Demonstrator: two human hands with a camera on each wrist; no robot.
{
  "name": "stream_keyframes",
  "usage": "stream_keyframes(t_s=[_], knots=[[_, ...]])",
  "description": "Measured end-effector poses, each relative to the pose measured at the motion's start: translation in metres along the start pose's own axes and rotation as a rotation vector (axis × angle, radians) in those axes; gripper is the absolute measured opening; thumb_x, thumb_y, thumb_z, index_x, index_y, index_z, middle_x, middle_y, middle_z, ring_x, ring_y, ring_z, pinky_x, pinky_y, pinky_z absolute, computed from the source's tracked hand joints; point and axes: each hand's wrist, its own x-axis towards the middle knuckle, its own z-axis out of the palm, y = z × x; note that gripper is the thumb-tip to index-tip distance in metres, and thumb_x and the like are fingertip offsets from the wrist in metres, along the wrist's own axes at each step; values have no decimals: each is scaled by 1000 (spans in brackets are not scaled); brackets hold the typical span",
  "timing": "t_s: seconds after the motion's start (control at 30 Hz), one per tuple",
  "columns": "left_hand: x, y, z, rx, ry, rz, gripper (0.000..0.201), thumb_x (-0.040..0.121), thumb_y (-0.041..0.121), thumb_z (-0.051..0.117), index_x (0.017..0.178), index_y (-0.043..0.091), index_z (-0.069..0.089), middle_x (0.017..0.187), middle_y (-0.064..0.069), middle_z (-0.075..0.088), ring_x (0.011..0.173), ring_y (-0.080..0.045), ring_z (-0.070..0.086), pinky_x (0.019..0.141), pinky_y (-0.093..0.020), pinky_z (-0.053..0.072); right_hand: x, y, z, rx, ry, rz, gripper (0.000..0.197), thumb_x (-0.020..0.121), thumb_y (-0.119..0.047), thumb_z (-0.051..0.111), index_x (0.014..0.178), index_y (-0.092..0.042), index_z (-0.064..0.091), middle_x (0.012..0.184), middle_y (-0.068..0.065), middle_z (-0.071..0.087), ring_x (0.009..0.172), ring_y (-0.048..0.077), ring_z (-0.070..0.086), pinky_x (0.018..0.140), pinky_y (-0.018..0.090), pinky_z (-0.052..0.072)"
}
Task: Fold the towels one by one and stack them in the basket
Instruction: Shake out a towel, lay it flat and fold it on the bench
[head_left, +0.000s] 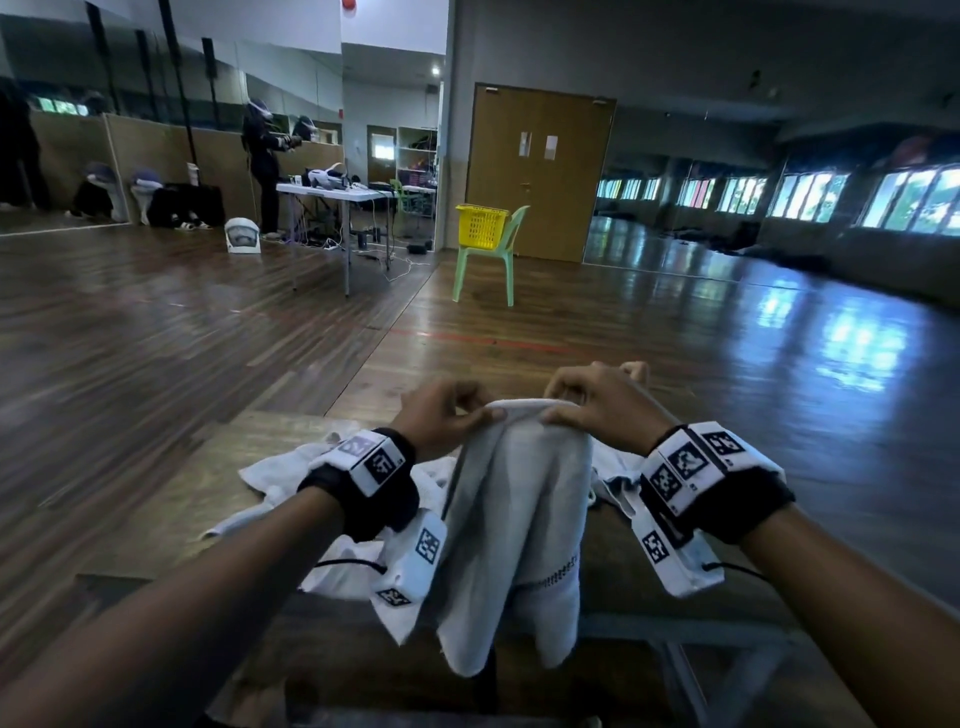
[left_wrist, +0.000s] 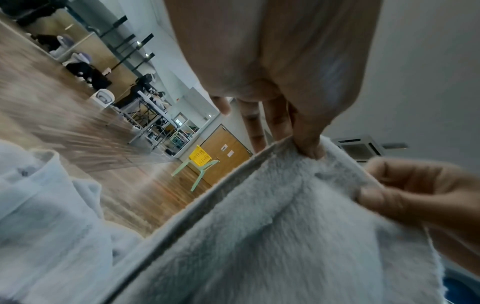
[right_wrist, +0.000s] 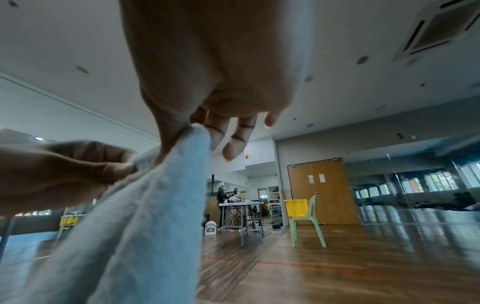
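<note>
Both forearms reach forward over the bench (head_left: 171, 499). The left hand (head_left: 441, 418) and right hand (head_left: 597, 408), knuckles up and close together, each pinch the top edge of a grey towel (head_left: 519, 519) that hangs above the other towels (head_left: 275, 470). The yellow basket (head_left: 480, 226) sits on a green chair (head_left: 493, 265) well apart.

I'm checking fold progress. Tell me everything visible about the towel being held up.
The towel is pale grey, fluffy, with a hemmed edge and a stitched band near its lower end. It hangs doubled, its top edge pinched by the left hand and right hand, over other pale cloths on the wooden table.
</note>
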Motion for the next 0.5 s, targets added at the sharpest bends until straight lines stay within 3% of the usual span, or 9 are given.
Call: stream_keyframes(t_s=[0.1,0.17,0.23,0.27,0.37,0.4,0.5], knots=[[3,-8,-14,18,44,-5,33,65,74,56,70,42,62,64,13,61,69,-14,60,80,-47,52,-12,19,10,225,-150,68,27,59,-64,67,68,-40,61,68,-14,55,76,5,51,88,46,31],[2,-3,-29,13,73,-37,25,69,63,62,69,38,64,65,15,61,70,-9,58,80,-34,50,-21,29,18,342,-196,88,31,58,-63,68,74,-37,66,70,-13,61,72,4,53,90,49,38],[-2,1,-41,26,76,-41,17,77,45,70,72,29,67,68,12,62,68,-4,55,72,-24,43,-29,35,24,383,-207,108,29,60,-57,70,77,-33,68,70,-13,63,70,1,55,89,46,40],[-3,1,-46,24,73,-41,15,78,41,71,72,28,67,68,11,62,65,-1,55,71,-25,42,-32,35,24,409,-211,120,29,61,-54,71,78,-32,68,69,-12,63,69,1,56,87,44,40],[-4,-6,-55,12,177,-65,21,70,55,65,68,35,65,64,16,62,62,-1,54,76,-33,45,-40,33,22,456,-281,168,12,73,-26,77,81,-23,68,68,-9,60,68,6,54,77,33,39],[-3,-10,-57,-1,226,-88,21,70,55,64,68,34,65,63,16,61,62,-3,54,78,-35,47,-42,36,23,422,-287,167,10,73,-25,76,80,-25,68,69,-10,62,70,5,55,79,32,39],[-1,-12,-68,-44,381,-169,20,67,60,62,71,41,66,67,14,64,68,-11,57,86,-46,50,-49,49,26,298,-284,201,20,63,-46,68,76,-32,64,75,-9,69,77,2,60,92,44,39]])
